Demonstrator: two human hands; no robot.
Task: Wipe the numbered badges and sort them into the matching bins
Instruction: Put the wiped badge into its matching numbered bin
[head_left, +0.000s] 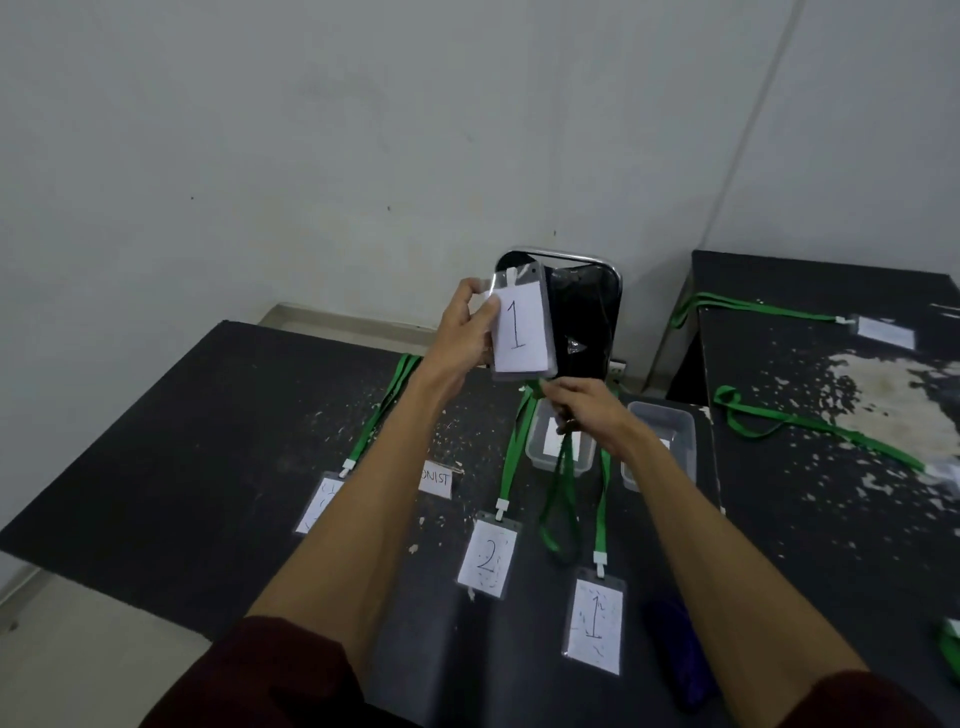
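Clear plastic first: a rectangular sleeve badge (519, 325) with a white card inside and a hand-drawn black 1. It is held upright above the table, in front of the black chair (584, 312). My left hand (467, 332) grips its left edge, thumb across the front. My right hand (587, 410) is just below and to the right, fingers curled round the green lanyard (563, 499), which hangs in a flat woven loop. The two hands are close, not touching.

Counting now. Three more badges lie flat on the near table (182, 441), each on its own green strap:
- the 2 badge (488, 558) in the middle
- a second 1 badge (595, 626) nearer and to the right
- a leftmost badge (318, 506), half hidden by my forearm (number unreadable)

The two I can read are speckled with dark marks; the one in hand looks clean.

There are two bins, translucent and rounded at the corners. The left bin (540, 460) holds a white slip, and the right bin (680, 415) sits just beside it. A paper label (439, 479) lies left of them.

The table top is matt black, flecked with white. The right table (779, 519) is worn paler and carries two more green straps. A dark blue shape (675, 644) lies near, too blurred to name.
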